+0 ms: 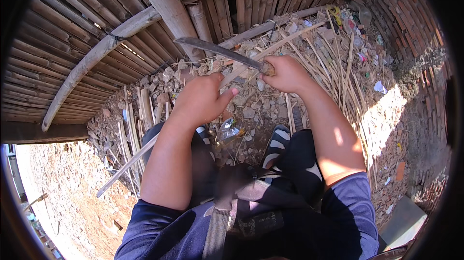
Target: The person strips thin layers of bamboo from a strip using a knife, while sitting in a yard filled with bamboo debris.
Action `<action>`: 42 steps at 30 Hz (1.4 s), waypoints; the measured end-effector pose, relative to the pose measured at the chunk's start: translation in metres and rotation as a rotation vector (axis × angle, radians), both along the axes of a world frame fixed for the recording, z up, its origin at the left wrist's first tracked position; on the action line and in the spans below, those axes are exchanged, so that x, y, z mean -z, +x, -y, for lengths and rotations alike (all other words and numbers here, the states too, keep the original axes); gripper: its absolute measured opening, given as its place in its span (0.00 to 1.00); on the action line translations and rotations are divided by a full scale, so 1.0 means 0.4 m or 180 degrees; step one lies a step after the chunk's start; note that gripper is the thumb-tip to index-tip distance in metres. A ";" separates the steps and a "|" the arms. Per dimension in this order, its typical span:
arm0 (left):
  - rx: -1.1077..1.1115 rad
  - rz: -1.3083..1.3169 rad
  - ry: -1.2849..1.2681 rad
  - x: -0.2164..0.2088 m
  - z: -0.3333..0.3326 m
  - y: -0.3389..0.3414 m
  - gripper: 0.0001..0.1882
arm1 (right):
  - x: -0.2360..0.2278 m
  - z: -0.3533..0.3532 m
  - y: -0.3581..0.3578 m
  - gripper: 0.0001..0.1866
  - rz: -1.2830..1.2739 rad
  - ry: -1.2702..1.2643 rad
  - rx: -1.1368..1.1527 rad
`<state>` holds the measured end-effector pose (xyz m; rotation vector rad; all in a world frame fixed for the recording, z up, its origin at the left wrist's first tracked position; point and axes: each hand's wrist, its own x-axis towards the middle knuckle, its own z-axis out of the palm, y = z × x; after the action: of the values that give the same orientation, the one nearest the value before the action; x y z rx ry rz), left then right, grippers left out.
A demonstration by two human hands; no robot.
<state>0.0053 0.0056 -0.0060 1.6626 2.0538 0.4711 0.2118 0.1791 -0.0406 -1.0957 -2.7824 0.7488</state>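
Observation:
My right hand [288, 74] is closed around the short wooden handle of a machete [215, 48]. Its long dark blade points to the far left and crosses over a bamboo strip [129, 164]. Closed round that pale strip is my left hand [199, 99], with the thumb stretched toward the right. The strip slants from the near left, passes under my left forearm, and runs out to the far right beyond the blade. Whether the blade's edge touches the strip, I cannot tell.
Split bamboo strips [333, 66] lie heaped on the right, with a smaller bundle [133, 139] on the left. A bamboo wall [67, 52] and wooden post [169, 13] stand ahead; a brick wall [411, 23] is right. Rubble and a clear plastic wrapper [229, 130] lie between my feet.

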 end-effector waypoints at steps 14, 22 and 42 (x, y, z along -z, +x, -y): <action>0.0103 -0.0125 -0.0061 0.008 0.005 -0.004 0.25 | 0.015 -0.002 -0.003 0.25 0.0189 -0.0183 -0.0130; 0.0142 -0.0134 -0.0142 0.012 0.007 -0.004 0.26 | 0.038 -0.006 -0.001 0.26 0.0207 -0.0209 -0.0253; 0.0222 -0.0113 -0.0279 -0.004 0.004 0.005 0.26 | 0.056 -0.007 0.003 0.26 0.0047 -0.0261 -0.0291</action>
<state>0.0072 0.0041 -0.0044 1.6953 2.0043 0.3258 0.2131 0.1818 -0.0628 -0.9961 -2.8546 0.8750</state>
